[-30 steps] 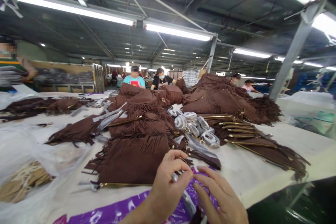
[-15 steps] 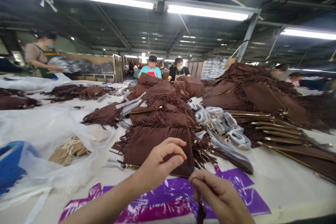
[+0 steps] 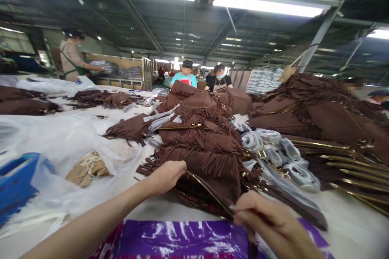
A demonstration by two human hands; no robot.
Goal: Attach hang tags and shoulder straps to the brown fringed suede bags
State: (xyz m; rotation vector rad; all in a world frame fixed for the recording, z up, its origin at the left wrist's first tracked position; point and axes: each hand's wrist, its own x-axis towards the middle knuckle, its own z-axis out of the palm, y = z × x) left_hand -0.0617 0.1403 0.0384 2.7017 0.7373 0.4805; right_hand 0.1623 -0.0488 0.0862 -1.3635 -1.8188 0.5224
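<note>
A brown fringed bag (image 3: 212, 178) lies before me on the table, its gold zip mouth gaping toward me. My left hand (image 3: 168, 176) is closed on the upper edge of that mouth and lifts it. At the other end of the zip is my right hand (image 3: 261, 214), its fingers pinched together and slightly blurred. A dark brown strip (image 3: 252, 249) hangs below those fingers, which seem to hold it. Whether they also grip the bag is hidden. Under both, a shiny purple plastic sheet (image 3: 182, 234) covers the near part of the table.
More brown fringed bags (image 3: 200, 109) are heaped behind, and a taller pile (image 3: 328, 117) rises at right. Plastic-wrapped strap rolls (image 3: 279, 145) lie beside them. At left are a blue bin (image 3: 21, 182), clear plastic and brown paper tags (image 3: 88, 170). Several people stand beyond the table.
My left hand has gone from hovering with loose fingers to gripping the bag's edge, and the zip mouth now gapes. My right hand shifted right. The view has turned slightly left.
</note>
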